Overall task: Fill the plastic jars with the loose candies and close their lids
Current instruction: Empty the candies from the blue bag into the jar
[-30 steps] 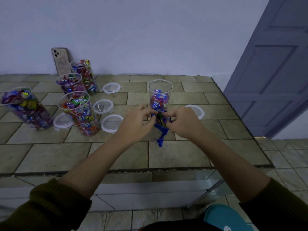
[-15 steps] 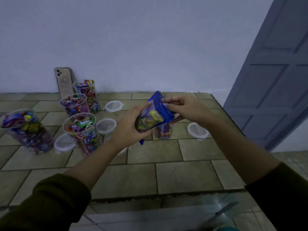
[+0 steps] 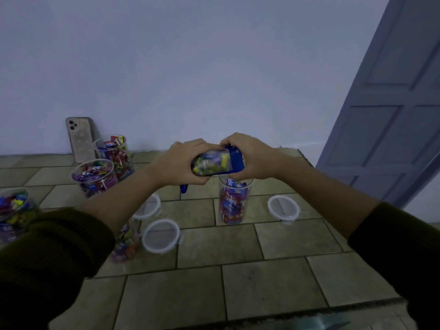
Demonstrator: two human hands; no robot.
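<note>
Both hands hold a blue candy bag level above a clear plastic jar that is partly filled with red and blue candies. My left hand grips the bag's see-through bottom end. My right hand grips its blue top end, which sits right over the jar's open mouth. A round clear lid lies on the tiles to the right of this jar.
Several candy-filled open jars stand at the left, one in the middle of them and one by a phone leaning on the wall. More lids lie under my left forearm. The tiled counter ends near a door on the right.
Both hands have lifted the bag from the counter beside the jar, then turned it sideways over the jar's mouth. The camera has tilted up.
</note>
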